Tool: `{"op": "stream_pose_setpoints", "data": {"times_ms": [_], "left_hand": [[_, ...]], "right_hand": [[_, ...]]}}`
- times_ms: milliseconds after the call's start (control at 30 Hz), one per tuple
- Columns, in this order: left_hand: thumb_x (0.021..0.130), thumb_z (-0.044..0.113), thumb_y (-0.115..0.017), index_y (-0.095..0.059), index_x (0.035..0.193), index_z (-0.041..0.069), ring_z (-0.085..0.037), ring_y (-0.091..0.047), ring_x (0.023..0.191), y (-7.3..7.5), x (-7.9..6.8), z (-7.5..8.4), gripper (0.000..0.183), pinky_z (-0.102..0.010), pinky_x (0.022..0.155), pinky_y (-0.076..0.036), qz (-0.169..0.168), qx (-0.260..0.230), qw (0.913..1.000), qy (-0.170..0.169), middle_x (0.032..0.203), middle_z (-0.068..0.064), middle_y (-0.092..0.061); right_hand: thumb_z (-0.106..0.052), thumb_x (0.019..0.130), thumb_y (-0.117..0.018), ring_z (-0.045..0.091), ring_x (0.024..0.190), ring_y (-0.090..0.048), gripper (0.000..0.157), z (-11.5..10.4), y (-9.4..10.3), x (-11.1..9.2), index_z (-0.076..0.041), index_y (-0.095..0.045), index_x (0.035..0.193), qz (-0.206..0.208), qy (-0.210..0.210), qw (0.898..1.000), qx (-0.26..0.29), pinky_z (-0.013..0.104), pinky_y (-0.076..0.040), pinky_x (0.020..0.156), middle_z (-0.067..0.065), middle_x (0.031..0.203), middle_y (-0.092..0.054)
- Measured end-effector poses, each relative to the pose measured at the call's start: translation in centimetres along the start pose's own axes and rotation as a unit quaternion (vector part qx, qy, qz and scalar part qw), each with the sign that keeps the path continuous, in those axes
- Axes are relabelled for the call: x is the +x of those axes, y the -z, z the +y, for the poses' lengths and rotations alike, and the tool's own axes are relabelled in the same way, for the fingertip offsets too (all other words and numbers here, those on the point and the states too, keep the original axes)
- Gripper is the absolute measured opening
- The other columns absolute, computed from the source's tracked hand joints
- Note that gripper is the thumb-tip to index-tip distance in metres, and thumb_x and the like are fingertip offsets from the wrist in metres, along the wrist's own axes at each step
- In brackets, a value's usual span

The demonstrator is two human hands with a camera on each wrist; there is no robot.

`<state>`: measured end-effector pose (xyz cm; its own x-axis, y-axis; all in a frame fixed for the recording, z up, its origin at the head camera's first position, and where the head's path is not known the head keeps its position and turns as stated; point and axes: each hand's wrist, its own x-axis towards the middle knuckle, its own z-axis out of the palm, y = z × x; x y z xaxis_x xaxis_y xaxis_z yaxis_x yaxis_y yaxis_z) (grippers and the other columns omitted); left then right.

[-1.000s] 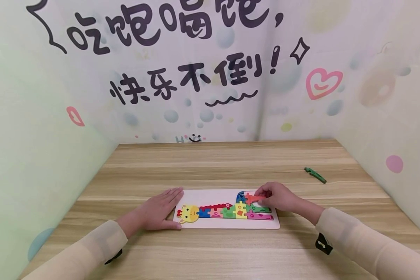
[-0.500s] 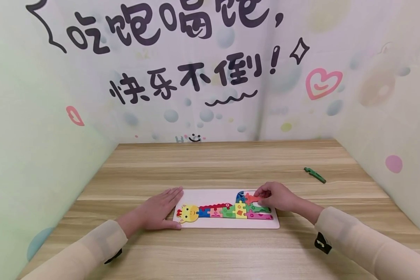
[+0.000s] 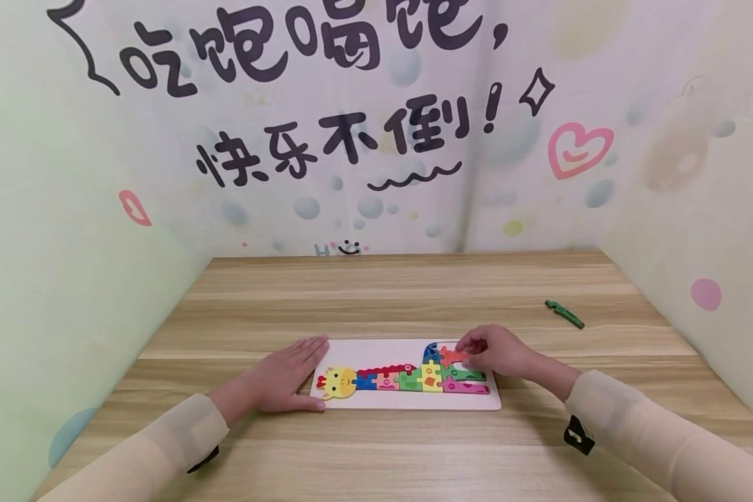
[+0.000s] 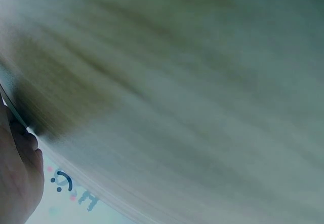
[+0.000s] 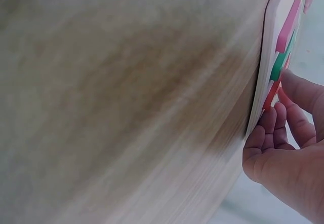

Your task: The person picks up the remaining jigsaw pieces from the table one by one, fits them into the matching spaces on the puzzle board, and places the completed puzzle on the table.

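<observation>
A white puzzle board (image 3: 376,348) lies flat, bearing a giraffe built of colourful interlocking pieces. Its yellow head (image 3: 337,383) points left and its legs point right. Over the board's left end my left hand (image 3: 288,373) is spread, fingers straight at the far corner and thumb at the near one. My right hand (image 3: 496,352) pinches an orange-red puzzle piece (image 3: 450,355) at the upper leg, beside the blue piece (image 3: 431,353). In the right wrist view, thumb and fingers meet at this orange-red piece (image 5: 272,94), next to the green leg piece (image 5: 278,66). The fingers hide part of it.
One loose dark green puzzle piece (image 3: 565,314) lies on the wooden table (image 3: 376,293) beyond the right hand. A printed cloth wall (image 3: 326,223) stands behind the table, with pale walls at both sides.
Less of the orange-red piece's right end shows past the right fingers now than a second ago; it has shifted slightly. The left hand, board and loose green piece stay put.
</observation>
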<state>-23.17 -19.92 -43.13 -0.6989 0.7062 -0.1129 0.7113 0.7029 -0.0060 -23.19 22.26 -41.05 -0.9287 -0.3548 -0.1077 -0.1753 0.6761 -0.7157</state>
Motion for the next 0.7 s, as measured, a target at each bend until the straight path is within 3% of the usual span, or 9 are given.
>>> {"op": "stream_pose_setpoints", "data": {"times_ms": [700], "left_hand": [[0.083,0.083,-0.033,-0.019,0.154,0.003,-0.024,-0.014,0.147,0.1,-0.1,0.1,0.108,-0.039,0.116,-0.017,-0.002,0.007,1.0,-0.001,0.161,-0.01,-0.015]], "right_hand": [[-0.009,0.086,-0.074,0.022,0.08,-0.051,0.022,0.3,1.4,-0.2,-0.006,-0.071,0.107,0.031,-0.011,0.999,0.007,0.03,-0.046,0.066,0.004,0.085,-0.058]]}}
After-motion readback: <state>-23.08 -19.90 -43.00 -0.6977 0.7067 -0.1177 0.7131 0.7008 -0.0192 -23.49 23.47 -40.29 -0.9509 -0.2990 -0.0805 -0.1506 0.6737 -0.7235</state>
